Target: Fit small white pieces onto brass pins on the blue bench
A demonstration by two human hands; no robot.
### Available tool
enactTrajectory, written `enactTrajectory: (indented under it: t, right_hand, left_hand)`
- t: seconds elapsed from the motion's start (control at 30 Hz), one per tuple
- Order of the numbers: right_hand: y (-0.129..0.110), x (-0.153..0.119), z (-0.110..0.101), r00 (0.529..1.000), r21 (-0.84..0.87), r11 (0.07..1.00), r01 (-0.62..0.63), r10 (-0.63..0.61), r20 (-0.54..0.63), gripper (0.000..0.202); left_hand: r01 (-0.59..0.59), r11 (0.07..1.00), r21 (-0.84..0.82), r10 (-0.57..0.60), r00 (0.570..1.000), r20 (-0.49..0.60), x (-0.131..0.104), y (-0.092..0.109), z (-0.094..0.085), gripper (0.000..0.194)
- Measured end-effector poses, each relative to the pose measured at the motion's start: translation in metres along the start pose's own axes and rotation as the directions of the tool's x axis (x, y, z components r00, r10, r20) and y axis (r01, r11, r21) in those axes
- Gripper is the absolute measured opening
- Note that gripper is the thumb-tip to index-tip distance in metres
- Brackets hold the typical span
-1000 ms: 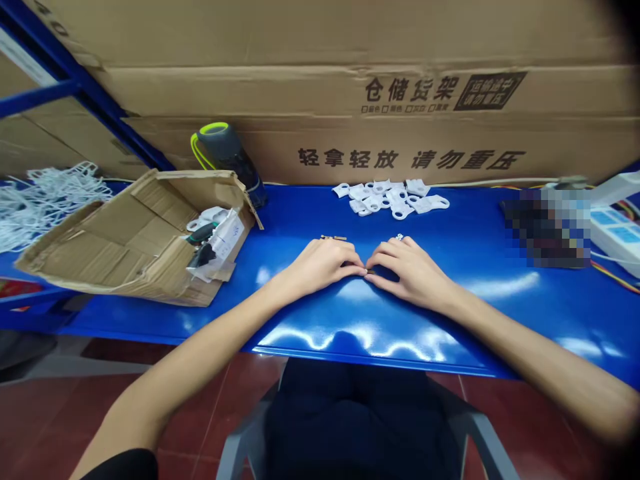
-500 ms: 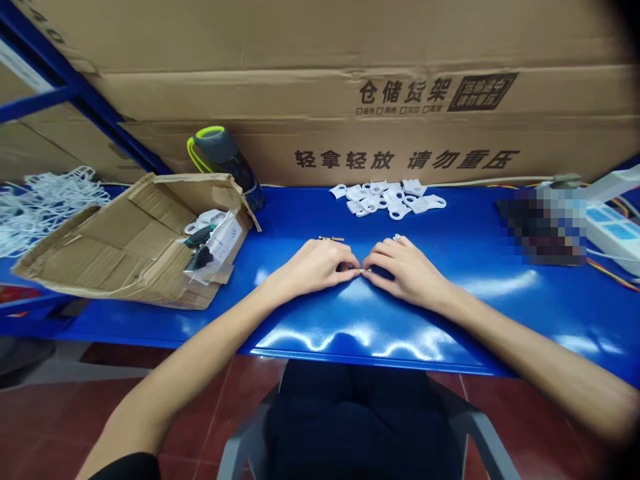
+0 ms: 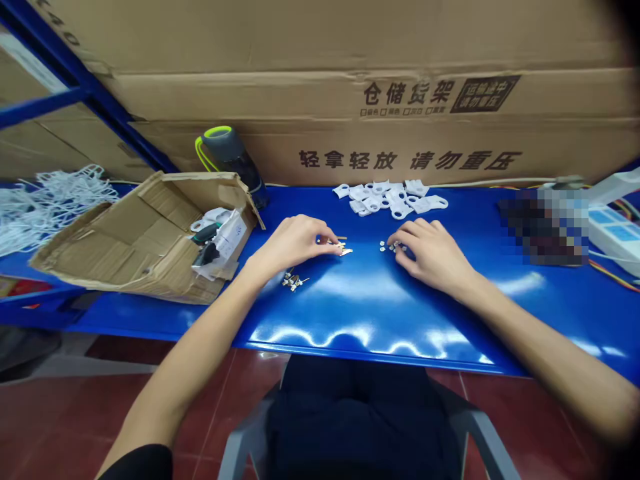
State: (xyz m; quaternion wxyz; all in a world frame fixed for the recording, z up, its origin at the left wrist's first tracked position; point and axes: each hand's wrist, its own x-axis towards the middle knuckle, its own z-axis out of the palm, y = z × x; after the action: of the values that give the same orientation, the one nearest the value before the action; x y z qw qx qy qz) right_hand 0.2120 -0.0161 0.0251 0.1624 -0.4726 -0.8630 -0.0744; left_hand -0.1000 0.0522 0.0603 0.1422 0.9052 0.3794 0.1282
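Slim gold-coloured strips (image 3: 346,251) lie at the fingertips of the left hand (image 3: 297,243), thin, flat and shiny, too small to show more detail. Its thumb and forefinger curve towards each other around their near ends; whether they pinch one, I cannot tell. Small, pale, roundish pieces (image 3: 383,247) sit just beside and partly under the fingertips of the right hand (image 3: 430,253), whose fingers are bent downward; whether it grips any is hidden. Nearer the body than the left hand, a loose cluster of small parts (image 3: 295,281) mixes white bits with gold-coloured stems. All these rest on a glossy blue tabletop (image 3: 350,310).

Beyond both hands, flat white parts with round holes (image 3: 395,198) lie heaped together. Left of the left hand, an open cardboard box (image 3: 115,253) holds a clear bag whose white label (image 3: 233,233) bears marks too small to read. A dark bottle (image 3: 235,160) with a yellow-green loop stands behind the box.

Farthest from the hands, a cardboard panel (image 3: 320,40) carries black print: "仓储货架", a dark block reading "运输途中 请勿重压", and below, "轻拿轻放 请勿重压". "40" shows at its upper left.
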Motion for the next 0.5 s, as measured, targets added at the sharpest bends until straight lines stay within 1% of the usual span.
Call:
enactTrajectory:
  t: [0.1, 0.17, 0.23, 0.3, 0.4, 0.5]
  right_hand:
    - [-0.005, 0.001, -0.001, 0.999, -0.002, 1.0, -0.026, 0.026, -0.038, 0.022]
    - [-0.008, 0.001, -0.001, 0.998, 0.01, 0.999, -0.03, 0.031, -0.049, 0.022]
    - [-0.011, 0.001, -0.001, 0.999, 0.03, 0.999, -0.022, 0.023, -0.042, 0.023]
    - [-0.013, 0.001, 0.0, 0.999, 0.047, 0.999, -0.005, 0.007, -0.033, 0.024]
    - [-0.016, 0.001, 0.0, 0.999, 0.095, 0.994, 0.046, -0.046, 0.003, 0.026]
    - [-0.023, 0.002, 0.003, 0.993, 0.161, 0.982, 0.099, -0.108, 0.046, 0.031]
  left_hand:
    - [0.032, 0.999, -0.013, -0.033, 0.997, -0.069, 0.0, -0.012, -0.008, 0.029]
    - [0.049, 0.999, 0.001, -0.048, 0.995, -0.089, -0.001, -0.022, -0.012, 0.028]
    - [0.042, 0.999, 0.0, -0.042, 0.997, -0.061, -0.001, -0.031, -0.013, 0.03]
    - [0.013, 1.0, -0.027, -0.013, 1.0, 0.004, -0.001, -0.038, -0.012, 0.033]
    - [-0.015, 0.997, -0.077, 0.022, 0.995, 0.093, 0.001, -0.041, -0.007, 0.038]
    - [-0.022, 0.995, -0.095, 0.031, 0.995, 0.091, 0.003, -0.041, -0.002, 0.036]
